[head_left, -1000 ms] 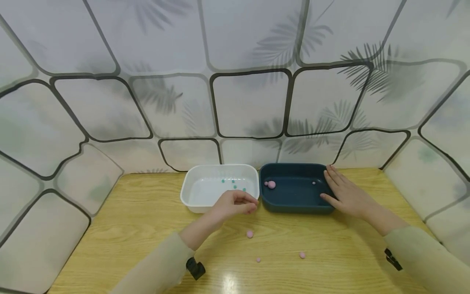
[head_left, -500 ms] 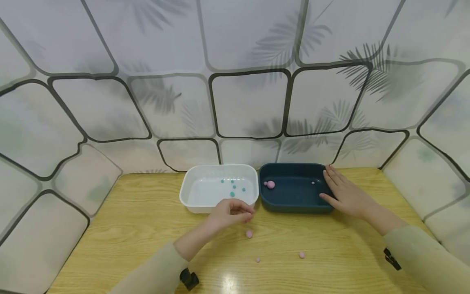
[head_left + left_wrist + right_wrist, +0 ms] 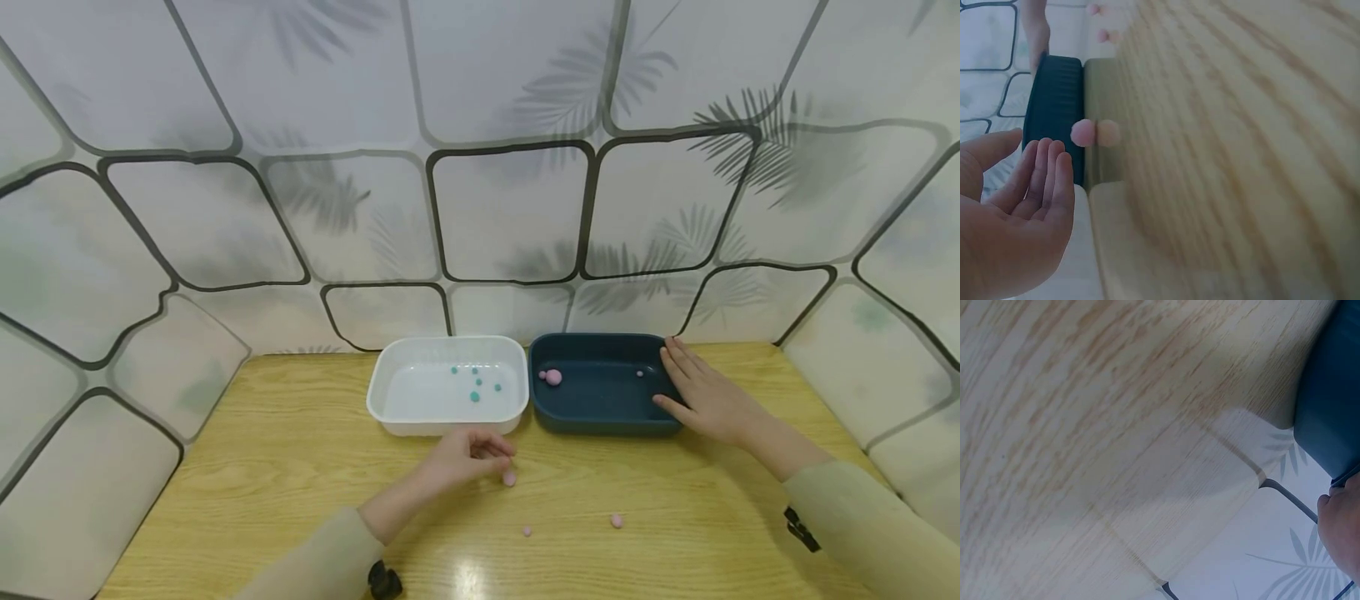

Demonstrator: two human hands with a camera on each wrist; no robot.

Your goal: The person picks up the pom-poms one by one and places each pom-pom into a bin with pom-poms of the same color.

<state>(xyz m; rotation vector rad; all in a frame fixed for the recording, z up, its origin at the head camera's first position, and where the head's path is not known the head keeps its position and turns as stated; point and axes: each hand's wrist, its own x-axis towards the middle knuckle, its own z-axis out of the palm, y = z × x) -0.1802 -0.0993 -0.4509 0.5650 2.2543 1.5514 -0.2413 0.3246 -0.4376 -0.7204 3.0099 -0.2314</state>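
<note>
Hovering by a pink ball (image 3: 509, 479) on the table (image 3: 285, 433) in front of the white tray (image 3: 411, 396), the left hand (image 3: 465, 458) is holding nothing, grip half-wide, so imo it's needing a soft, low pinch while the straight-fingered right hand (image 3: 707, 402) is resting on the blue tray (image 3: 600, 402).

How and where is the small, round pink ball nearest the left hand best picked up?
Probably pinched across its middle, from above: the small, round pink ball has no handle, and lies on the yellow wood-grain table with its sides free in the left-wrist view.
</note>
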